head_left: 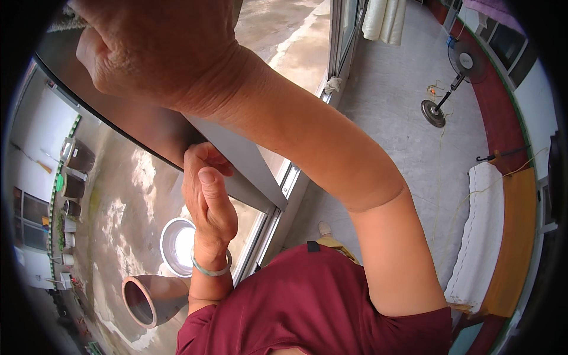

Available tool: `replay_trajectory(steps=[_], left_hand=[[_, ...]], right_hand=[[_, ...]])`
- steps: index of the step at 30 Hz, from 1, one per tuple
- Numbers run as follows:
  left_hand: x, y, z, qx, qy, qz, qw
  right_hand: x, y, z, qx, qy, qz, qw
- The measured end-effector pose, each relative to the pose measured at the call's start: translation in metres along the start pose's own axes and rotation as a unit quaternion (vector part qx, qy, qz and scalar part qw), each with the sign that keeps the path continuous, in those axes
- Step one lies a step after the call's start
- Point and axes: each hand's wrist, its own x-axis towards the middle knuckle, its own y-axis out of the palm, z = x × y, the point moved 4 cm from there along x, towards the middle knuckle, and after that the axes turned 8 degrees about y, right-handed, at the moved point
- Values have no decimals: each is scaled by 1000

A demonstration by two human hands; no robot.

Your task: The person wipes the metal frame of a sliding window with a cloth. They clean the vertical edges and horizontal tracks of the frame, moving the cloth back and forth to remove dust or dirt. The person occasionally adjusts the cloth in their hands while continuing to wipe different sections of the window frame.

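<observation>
My right hand (154, 56) is raised close in front of me at the upper left, bent into a fist against a dark glass window panel (118, 109). A bit of grey, rough-looking material (66, 22) shows beside its knuckles; what the fingers hold is hidden. Lower down, my left hand (210, 198) wraps its curled fingers over the panel's lower edge, thumb upright and apart. A pale green bangle (211, 271) circles that wrist. The panel's grey frame (236, 157) stands swung out beside the window track (269, 239).
Outside on the left, a white basin (168, 245) and a large brown-rimmed pot (154, 296) stand on patchy ground, with several planters along the wall. Indoors on the right are a standing fan (444, 97), a cushioned wooden bench (512, 242) and a thin cord across the floor.
</observation>
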Motion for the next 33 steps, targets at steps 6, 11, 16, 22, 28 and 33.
replay_trajectory(steps=[6,11,16,22,28,33], left_hand=[[-2,5,8,-38,-28,-6,999],[-5,1,8,-30,-49,-12,998],[-2,9,5,9,-74,-59,996],[2,23,-1,145,-9,-71,987],[-1,24,9,229,46,-54,971],[4,31,9,292,87,-113,946]], right_hand=[[-80,-38,-2,-33,73,28,996],[-137,-77,2,3,129,87,988],[-215,-128,3,-27,215,149,965],[-308,-185,43,-52,413,203,886],[-386,-229,68,-93,553,230,795],[-468,-270,81,-146,690,197,681]])
